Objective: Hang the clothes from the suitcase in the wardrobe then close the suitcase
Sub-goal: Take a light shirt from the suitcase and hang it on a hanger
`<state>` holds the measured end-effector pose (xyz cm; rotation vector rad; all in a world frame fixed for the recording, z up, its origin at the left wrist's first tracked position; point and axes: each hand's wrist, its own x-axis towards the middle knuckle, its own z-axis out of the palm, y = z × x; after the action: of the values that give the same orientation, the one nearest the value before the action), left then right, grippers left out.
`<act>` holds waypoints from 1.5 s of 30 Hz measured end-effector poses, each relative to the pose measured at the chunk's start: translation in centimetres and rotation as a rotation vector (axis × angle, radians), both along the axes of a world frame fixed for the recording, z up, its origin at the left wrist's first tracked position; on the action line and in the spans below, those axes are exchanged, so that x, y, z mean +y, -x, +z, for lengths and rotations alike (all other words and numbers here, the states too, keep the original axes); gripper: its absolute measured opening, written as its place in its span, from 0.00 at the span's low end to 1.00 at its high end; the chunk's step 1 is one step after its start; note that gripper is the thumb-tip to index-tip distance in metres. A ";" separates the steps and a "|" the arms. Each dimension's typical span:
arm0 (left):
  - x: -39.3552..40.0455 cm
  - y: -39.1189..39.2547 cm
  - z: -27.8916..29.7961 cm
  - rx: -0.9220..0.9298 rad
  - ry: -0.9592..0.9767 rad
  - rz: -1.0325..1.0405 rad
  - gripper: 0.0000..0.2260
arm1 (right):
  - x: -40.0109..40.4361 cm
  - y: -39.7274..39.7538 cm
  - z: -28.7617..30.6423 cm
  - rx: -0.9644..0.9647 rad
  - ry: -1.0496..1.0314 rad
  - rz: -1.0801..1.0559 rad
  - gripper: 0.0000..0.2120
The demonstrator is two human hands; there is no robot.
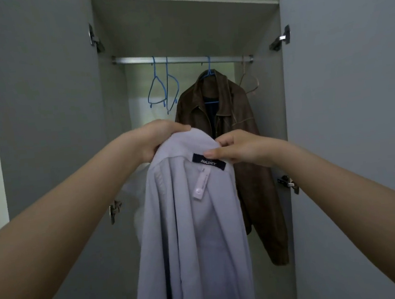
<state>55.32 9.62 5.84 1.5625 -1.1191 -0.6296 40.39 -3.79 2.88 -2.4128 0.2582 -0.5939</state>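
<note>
- A pale lilac shirt is held up in front of the open wardrobe, inside out at the neck, so that a dark label and a white tag are shown.
- The collar is gripped on its left side by the left hand, whose fingers are curled over the top fold of the cloth.
- The collar's right side, just beside the dark label, is pinched by the right hand between thumb and bent fingers.
- The shirt is left hanging straight down from both hands, and its lower part is cut off by the bottom edge of the view.
- Behind the shirt a brown jacket is seen hung on a blue hanger from the metal rail.
- Two bare blue hangers are hung side by side on the rail to the left of the jacket.
- A thin pale hanger is made out on the rail to the right of the jacket, near the rail's end.
- Both grey doors are swung wide open, with metal hinges shown on their inner edges.
- Whether a hanger is inside the shirt cannot be told.
</note>
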 end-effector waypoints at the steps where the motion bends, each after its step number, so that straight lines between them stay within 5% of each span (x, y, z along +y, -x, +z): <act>1: 0.1 -0.5 -0.1 -0.163 -0.052 0.052 0.13 | 0.0 0.0 -0.1 -0.008 -0.002 -0.003 0.19; 4: -0.1 -1.6 -1.1 -0.598 -0.192 0.129 0.14 | 0.2 -0.2 -0.4 -0.041 0.040 -0.029 0.15; 11: -1.7 -3.0 -6.5 -0.774 0.253 0.081 0.25 | -0.1 -1.9 -0.2 -0.197 0.277 -0.163 0.17; 17: -4.7 -4.8 -8.5 -1.313 0.352 0.199 0.06 | -3.3 -2.7 0.7 -0.095 0.643 -0.380 0.21; 23: -9.3 -7.3 -7.8 -1.198 0.417 0.320 0.09 | -8.0 -3.3 1.4 0.057 0.423 -0.220 0.07; 25: -11.1 -8.0 -7.0 -1.204 0.443 0.438 0.09 | -10.1 -4.2 1.3 0.042 0.379 -0.186 0.09; 29: -14.8 -8.6 -4.4 -1.008 0.471 0.353 0.09 | -14.7 -5.6 1.7 0.032 0.256 -0.145 0.16; 34: -18.9 -9.6 -1.9 -0.946 0.503 0.375 0.10 | -19.9 -7.1 2.1 0.127 0.083 0.031 0.11; 38: -21.0 -11.2 -1.1 -1.046 0.361 0.481 0.20 | -23.3 -8.4 3.0 0.124 0.130 0.006 0.17; 43: -22.0 -12.3 -1.4 -1.497 0.352 0.650 0.10 | -26.0 -10.8 3.2 0.173 0.298 -0.043 0.18; 45: -22.5 -12.6 -1.2 -1.530 0.374 0.620 0.09 | -26.6 -12.0 2.7 0.104 0.357 -0.053 0.16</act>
<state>67.93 -12.92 4.66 1.8110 -1.4814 1.3635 52.42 -30.42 5.53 -2.7938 0.2801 -0.5787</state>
